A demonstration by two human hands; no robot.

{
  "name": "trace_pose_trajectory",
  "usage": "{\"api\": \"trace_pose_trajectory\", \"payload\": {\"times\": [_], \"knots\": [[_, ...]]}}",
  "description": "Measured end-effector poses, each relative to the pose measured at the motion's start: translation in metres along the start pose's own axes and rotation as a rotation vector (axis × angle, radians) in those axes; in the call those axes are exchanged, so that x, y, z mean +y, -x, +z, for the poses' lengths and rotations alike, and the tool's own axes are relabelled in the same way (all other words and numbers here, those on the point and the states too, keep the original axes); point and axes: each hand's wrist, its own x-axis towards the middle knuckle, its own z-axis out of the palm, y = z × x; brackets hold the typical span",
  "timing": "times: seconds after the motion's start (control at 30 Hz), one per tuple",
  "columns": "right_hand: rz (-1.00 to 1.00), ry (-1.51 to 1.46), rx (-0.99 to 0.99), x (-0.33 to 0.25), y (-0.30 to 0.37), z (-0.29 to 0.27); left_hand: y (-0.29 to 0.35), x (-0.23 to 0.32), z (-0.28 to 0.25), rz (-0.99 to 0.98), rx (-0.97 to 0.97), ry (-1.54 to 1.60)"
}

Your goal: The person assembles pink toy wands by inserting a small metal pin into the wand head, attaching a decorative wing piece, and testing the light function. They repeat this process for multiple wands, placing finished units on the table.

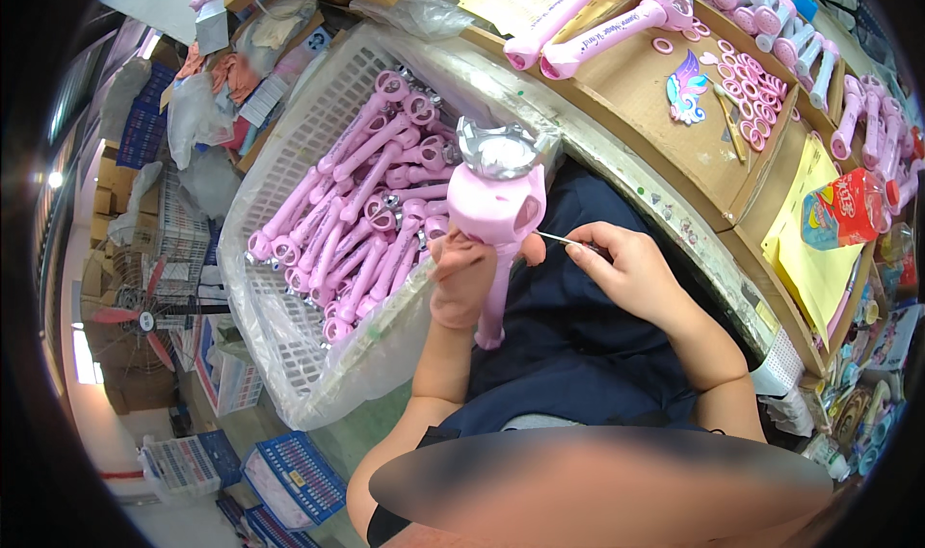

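Note:
My left hand (459, 276) is wrapped round the neck of a pink toy wand (496, 206), which stands upright with its handle pointing down. A shiny silver crown (499, 151) tops the wand's hollow pink head. My right hand (626, 267) pinches a thin metal pick (557, 238). The pick's slim shaft reaches to the side of the wand, just below the head; its tip is hard to make out there. Left of the wand, a white plastic basket (279, 133) lined with clear film holds many similar pink wands (361, 201) with silver tops.
A cardboard tray (665, 148) on the worktable holds pink rings (756, 95), a winged blue-purple piece (687, 90) and two wands. Farther right lie a yellow sheet (809, 240), a red-and-blue packet (843, 211) and more wands. A fan (146, 320) and blue boxes (294, 476) stand at left.

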Motion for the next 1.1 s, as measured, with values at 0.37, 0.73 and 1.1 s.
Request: {"api": "trace_pose_trajectory", "payload": {"times": [0.37, 0.73, 1.1], "knots": [[0.090, -0.034, -0.238, 0.006, 0.000, -0.005, 0.019, 0.005, -0.010, 0.457, 0.151, -0.681], [-0.269, 0.606, 0.139, 0.004, 0.009, 0.011, 0.011, -0.043, -0.009, 0.039, -0.060, -0.593], [-0.267, -0.223, 0.136, 0.056, 0.023, 0.098, -0.045, 0.028, -0.005, 0.151, 0.633, -0.542]]}}
